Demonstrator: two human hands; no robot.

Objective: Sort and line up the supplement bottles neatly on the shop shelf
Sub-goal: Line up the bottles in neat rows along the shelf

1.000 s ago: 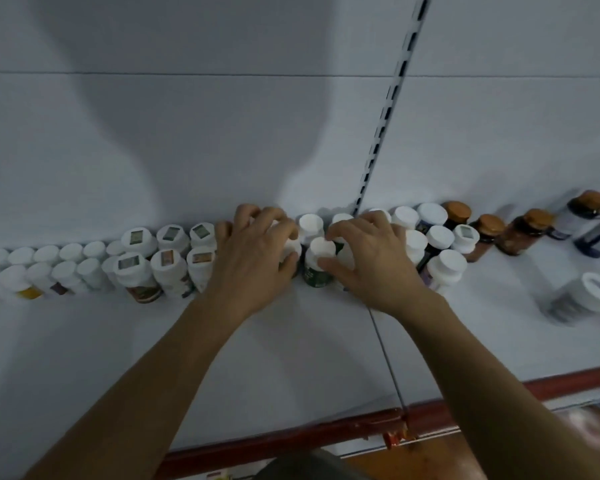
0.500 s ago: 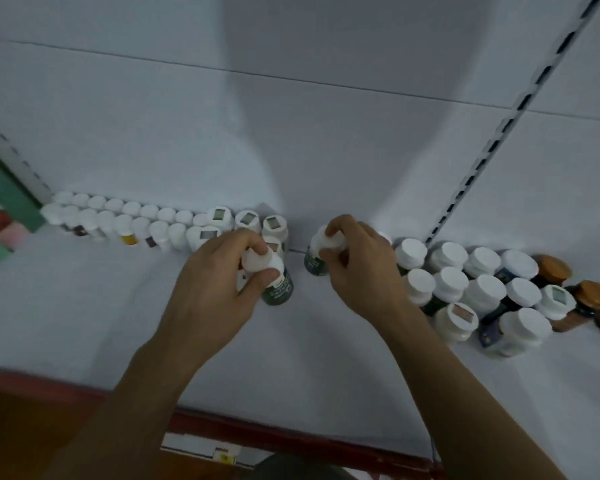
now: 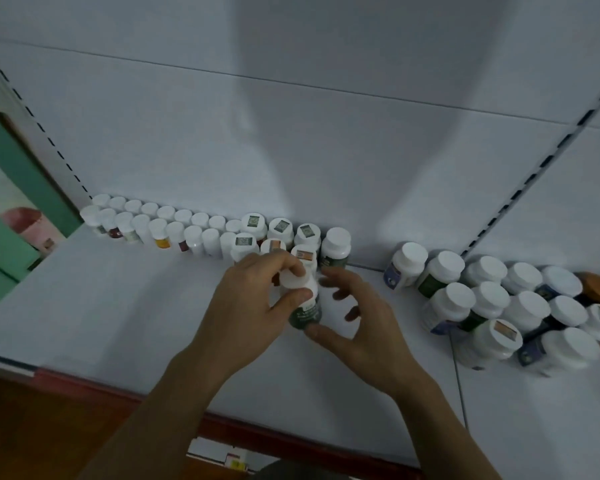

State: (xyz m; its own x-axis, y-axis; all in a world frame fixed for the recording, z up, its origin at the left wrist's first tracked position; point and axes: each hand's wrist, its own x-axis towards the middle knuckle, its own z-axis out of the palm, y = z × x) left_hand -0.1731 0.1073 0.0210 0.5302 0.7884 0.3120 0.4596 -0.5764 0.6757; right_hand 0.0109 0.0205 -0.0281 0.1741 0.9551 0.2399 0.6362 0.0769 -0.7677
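Note:
My left hand [image 3: 246, 303] grips a green-labelled bottle with a white cap [image 3: 303, 306] by its cap and neck, just above the white shelf [image 3: 118, 306]. My right hand [image 3: 357, 317] has its fingers spread, and its thumb touches the base of that bottle. Another green bottle with a white cap [image 3: 335, 249] stands alone at the back wall, at the right end of a two-deep row of white-capped bottles [image 3: 174, 226]. A loose cluster of white-capped bottles [image 3: 492, 303] stands to the right.
A brown-capped bottle [image 3: 598, 287] shows at the far right edge. The shelf's red front edge [image 3: 118, 393] runs below my wrists. A slotted upright [image 3: 534, 174] rises at the back right, another at the left beside a green panel [image 3: 11, 188].
My right hand has let go of the second green bottle, which now stands at the back wall, and has come to the bottle in my left hand. The view has shifted left.

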